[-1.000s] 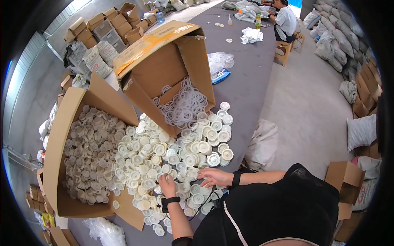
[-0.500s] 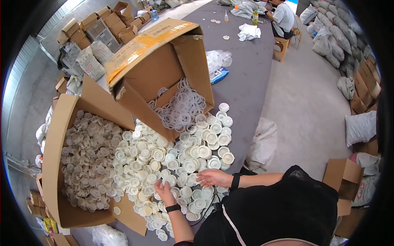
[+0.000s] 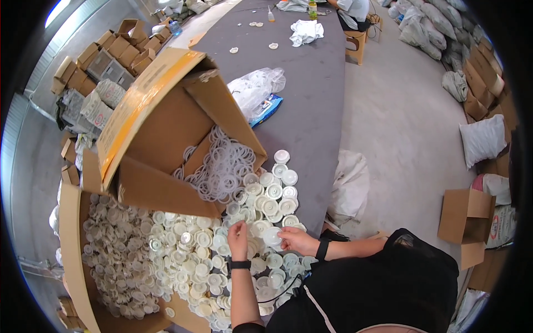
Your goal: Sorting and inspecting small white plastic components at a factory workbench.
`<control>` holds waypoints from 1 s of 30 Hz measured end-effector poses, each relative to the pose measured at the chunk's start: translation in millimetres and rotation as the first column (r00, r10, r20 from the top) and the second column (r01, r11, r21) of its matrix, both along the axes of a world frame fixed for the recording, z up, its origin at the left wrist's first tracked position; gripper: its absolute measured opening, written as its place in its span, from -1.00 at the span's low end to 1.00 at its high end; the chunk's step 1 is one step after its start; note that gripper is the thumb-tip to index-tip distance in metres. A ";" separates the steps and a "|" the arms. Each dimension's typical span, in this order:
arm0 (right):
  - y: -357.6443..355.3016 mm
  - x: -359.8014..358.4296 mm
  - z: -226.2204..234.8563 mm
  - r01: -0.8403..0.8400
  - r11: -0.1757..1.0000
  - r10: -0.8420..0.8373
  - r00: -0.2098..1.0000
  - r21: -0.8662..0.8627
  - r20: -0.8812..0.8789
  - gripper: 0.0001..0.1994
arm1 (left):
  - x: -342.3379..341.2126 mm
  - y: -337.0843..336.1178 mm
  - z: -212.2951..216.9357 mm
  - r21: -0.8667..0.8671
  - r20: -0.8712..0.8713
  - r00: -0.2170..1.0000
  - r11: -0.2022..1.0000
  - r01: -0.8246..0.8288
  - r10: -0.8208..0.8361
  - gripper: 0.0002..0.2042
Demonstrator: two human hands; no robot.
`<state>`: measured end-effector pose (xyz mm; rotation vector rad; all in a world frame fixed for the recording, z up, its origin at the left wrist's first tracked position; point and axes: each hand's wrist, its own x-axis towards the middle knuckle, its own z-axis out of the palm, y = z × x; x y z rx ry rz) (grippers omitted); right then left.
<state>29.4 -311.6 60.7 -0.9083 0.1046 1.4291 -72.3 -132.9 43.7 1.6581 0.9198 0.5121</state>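
My right hand (image 3: 298,240) grips a round, whitish translucent plastic lid (image 3: 272,237) by its edge, thumb and fingers closed on it. To its left, my left hand (image 3: 237,240) is raised above the pile with its fingers pinched together; anything between them is too small or hidden to make out. Beneath both hands spreads a heap of similar white lids (image 3: 191,252), some showing ridged, flower-like rims. Beyond them a tilted cardboard box (image 3: 158,119) opens toward me, with a tangle of clear plastic rings (image 3: 222,166) in its lower part.
A second open carton (image 3: 71,244) on the left is full of more lids. Farther along the grey table (image 3: 311,105) lie a clear plastic bag (image 3: 258,86), a blue packet (image 3: 267,110) and a white cloth (image 3: 306,33). Another person (image 3: 353,11) sits at the far end.
The view has swung, so the boxes appear farther left. My right hand, open before, now grips a lid. My left hand has risen and its fingers have closed.
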 end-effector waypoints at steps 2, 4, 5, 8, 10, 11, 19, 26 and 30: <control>-3.6 14.0 -0.8 0.041 0.999 -0.041 0.999 -0.016 -0.017 -0.87 | 23.1 25.1 -0.5 0.099 -0.052 0.997 0.993 0.057 -0.052 -0.81; -3.5 23.2 -4.1 0.066 0.998 -0.067 0.997 -0.025 -0.032 -0.84 | 39.9 51.1 -8.7 0.452 -0.343 0.938 0.868 0.207 -0.045 -0.76; -3.7 26.5 -5.8 0.075 0.997 -0.075 0.997 -0.023 -0.035 -0.84 | 49.1 60.4 -12.7 0.453 -0.345 0.937 0.865 0.215 -0.052 -0.76; -2.9 34.1 -10.0 0.075 0.997 -0.076 0.994 -0.018 -0.073 -0.85 | 83.5 70.8 -0.7 0.501 -0.437 0.900 0.825 0.260 -0.018 -0.61; 1.2 35.4 -13.9 0.085 0.996 -0.087 0.993 -0.023 -0.081 -0.85 | 91.8 88.2 -17.2 0.622 -0.435 0.900 0.730 0.284 0.021 -0.56; 3.1 35.7 -15.7 0.092 0.995 -0.094 0.992 -0.030 -0.085 -0.85 | 96.0 96.0 -23.2 0.727 -0.423 0.904 0.618 0.299 0.060 -0.52; 6.6 37.3 -19.4 0.108 0.993 -0.112 0.988 -0.048 -0.107 -0.83 | 84.3 123.7 -59.6 0.360 -0.665 0.745 0.896 0.259 0.052 -0.82; 12.2 28.0 -15.4 0.060 0.998 -0.061 0.991 -0.010 -0.115 -0.81 | 52.7 114.8 -65.7 0.305 -0.093 0.988 0.948 -0.088 0.121 -0.86; 11.4 22.3 -9.3 0.067 0.998 -0.069 0.992 -0.017 -0.107 -0.82 | 38.1 93.0 -26.5 -0.275 0.015 0.945 0.910 -0.312 0.328 -0.95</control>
